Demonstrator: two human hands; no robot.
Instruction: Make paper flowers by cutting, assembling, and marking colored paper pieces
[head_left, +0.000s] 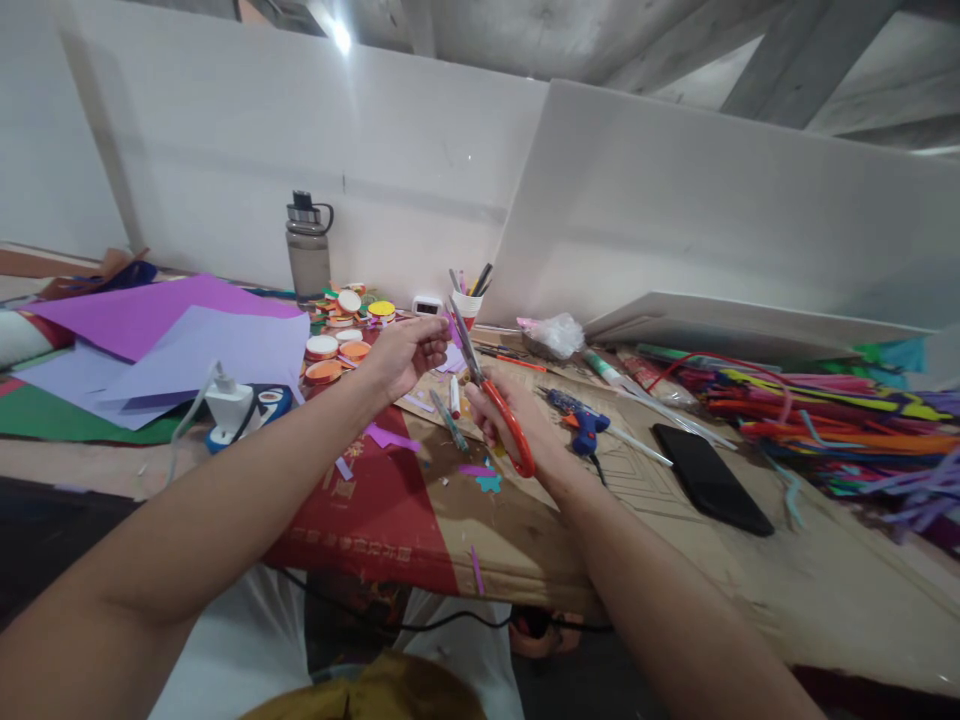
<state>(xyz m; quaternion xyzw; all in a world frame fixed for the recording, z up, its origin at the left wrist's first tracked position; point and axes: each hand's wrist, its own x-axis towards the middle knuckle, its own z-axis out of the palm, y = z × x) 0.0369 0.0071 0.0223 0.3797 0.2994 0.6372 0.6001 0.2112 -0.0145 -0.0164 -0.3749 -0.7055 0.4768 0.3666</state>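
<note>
My right hand [506,405] is closed round the red handles of a pair of scissors [517,440], whose blades point up and away from me. Just left of the blades, my left hand [411,352] is pinched at a small piece of purple paper [453,328], partly hidden by the fingers and the blades. Below the hands lie purple paper scraps [394,438], a white marker with a red end [454,397] and a slim pen-like tool [448,420]. A blue scrap [488,483] rests nearer to me on the cardboard.
Purple and lilac sheets [217,350] lie at left beside a plugged-in charger [229,405]. A water bottle [308,250], round paper-topped discs [322,347] and a pen cup [466,305] stand behind. At right are a glue gun [585,425], a phone [709,478] and colourful pipe cleaners [817,410].
</note>
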